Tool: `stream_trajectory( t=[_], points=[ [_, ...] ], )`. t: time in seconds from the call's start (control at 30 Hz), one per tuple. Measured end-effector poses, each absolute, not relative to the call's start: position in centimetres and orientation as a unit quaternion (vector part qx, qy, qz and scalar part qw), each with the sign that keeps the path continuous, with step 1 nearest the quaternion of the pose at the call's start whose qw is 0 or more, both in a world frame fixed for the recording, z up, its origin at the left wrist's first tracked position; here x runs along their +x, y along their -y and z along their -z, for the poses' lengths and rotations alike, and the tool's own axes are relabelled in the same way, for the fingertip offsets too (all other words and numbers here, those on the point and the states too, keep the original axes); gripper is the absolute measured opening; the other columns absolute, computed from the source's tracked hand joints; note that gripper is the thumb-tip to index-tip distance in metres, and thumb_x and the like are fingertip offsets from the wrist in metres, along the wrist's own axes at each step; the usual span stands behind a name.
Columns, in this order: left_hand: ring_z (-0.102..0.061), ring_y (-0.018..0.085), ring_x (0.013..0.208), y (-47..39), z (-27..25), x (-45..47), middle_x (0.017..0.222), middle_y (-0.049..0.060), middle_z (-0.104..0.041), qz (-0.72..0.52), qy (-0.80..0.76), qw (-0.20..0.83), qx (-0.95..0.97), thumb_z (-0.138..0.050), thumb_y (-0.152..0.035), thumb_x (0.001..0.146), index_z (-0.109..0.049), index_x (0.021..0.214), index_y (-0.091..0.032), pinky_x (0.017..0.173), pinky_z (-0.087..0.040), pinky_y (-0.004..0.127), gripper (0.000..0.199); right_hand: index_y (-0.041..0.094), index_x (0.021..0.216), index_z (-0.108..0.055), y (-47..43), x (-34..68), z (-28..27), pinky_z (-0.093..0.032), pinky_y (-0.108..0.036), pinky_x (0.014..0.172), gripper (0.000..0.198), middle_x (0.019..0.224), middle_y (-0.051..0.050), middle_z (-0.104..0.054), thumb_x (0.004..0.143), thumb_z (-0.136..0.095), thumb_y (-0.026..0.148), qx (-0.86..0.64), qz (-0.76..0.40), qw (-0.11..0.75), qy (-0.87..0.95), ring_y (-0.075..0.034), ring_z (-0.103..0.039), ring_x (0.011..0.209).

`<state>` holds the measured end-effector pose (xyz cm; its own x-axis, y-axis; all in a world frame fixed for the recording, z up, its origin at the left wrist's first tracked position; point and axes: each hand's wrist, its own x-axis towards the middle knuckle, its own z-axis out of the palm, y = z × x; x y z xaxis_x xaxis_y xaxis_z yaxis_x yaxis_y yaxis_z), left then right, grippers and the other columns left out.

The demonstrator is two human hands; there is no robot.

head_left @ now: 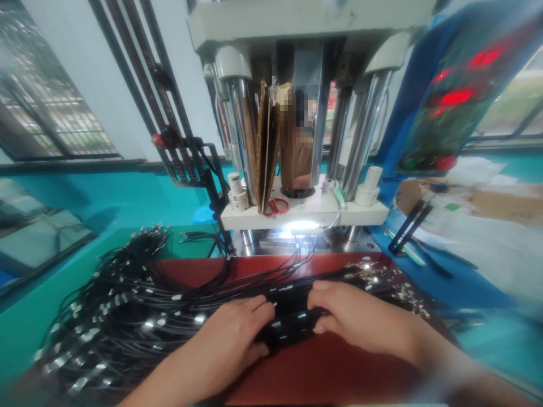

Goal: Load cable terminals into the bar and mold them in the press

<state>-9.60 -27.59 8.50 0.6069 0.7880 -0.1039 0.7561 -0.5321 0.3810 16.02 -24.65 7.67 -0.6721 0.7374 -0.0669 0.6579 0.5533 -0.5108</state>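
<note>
A thick bundle of black cables lies across the reddish-brown board in front of me. My left hand curls round the bundle from the left, its fingertips partly hidden behind the cables. A short way to the right, my right hand grips the same bundle with bent fingers and thumb. Small white bands or tags show on the cables between my hands. Leftward the cables fan into a large tangled heap with shiny ends; on the right, bared or metallic ends spread out.
A press machine with steel columns stands behind the board, a lit lamp under its plate. Red-handled scissors and upright cardboard rest on it. A blue control box with red displays is at right, near tools and plastic bags.
</note>
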Motion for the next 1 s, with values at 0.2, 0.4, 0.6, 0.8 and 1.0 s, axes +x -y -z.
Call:
stream_trajectory(
  t=[0.2,0.4,0.6,0.8,1.0],
  points=[
    [-0.055,0.017,0.084,27.6,-8.8,-9.7,0.095,-0.001,-0.058,-0.05,-0.445,0.212,0.869,-0.056,-0.019,0.085,-0.053,0.09,-0.023,0.07,-0.037,0.029,0.007,0.022,0.086,-0.067,24.3,15.6,-7.6,-0.041,-0.023,0.072,0.014,0.092,0.0,-0.061,0.075,-0.068,0.013,-0.404,-0.28,0.089,0.866,-0.015,-0.058,0.083],
    [-0.055,0.018,0.082,27.7,-9.1,-9.7,0.092,0.002,-0.059,-0.054,-0.452,0.224,0.862,-0.049,-0.021,0.088,-0.054,0.089,-0.02,0.071,-0.038,0.03,0.006,0.021,0.083,-0.068,24.4,15.5,-7.7,-0.04,-0.024,0.069,0.009,0.088,-0.001,-0.063,0.078,-0.067,0.015,-0.41,-0.275,0.099,0.864,-0.016,-0.058,0.08],
    [-0.057,0.017,0.082,27.7,-9.1,-10.1,0.091,0.0,-0.06,-0.075,-0.466,0.249,0.846,-0.043,-0.023,0.092,-0.051,0.092,-0.022,0.071,-0.037,0.029,0.008,0.023,0.097,-0.064,24.4,15.5,-8.1,-0.041,-0.027,0.074,0.023,0.096,-0.001,-0.064,0.076,-0.072,0.025,-0.42,-0.246,0.104,0.867,-0.019,-0.059,0.087],
    [-0.055,0.016,0.078,27.3,-9.0,-10.2,0.087,0.0,-0.058,-0.106,-0.48,0.263,0.83,-0.035,-0.028,0.096,-0.045,0.096,-0.023,0.068,-0.036,0.028,0.012,0.019,0.096,-0.066,24.1,15.2,-8.3,-0.043,-0.029,0.078,0.014,0.101,-0.006,-0.061,0.088,-0.058,0.028,-0.401,-0.23,0.115,0.879,-0.018,-0.057,0.088],
    [-0.057,0.018,0.085,27.3,-9.0,-9.8,0.099,0.0,-0.058,-0.087,-0.48,0.248,0.837,-0.061,-0.021,0.076,-0.045,0.103,-0.024,0.071,-0.036,0.029,0.031,0.017,0.089,-0.063,23.8,15.0,-8.0,-0.042,-0.031,0.077,0.016,0.093,-0.006,-0.063,0.093,-0.049,0.023,-0.398,-0.19,0.128,0.888,-0.018,-0.056,0.087]
  ],
)
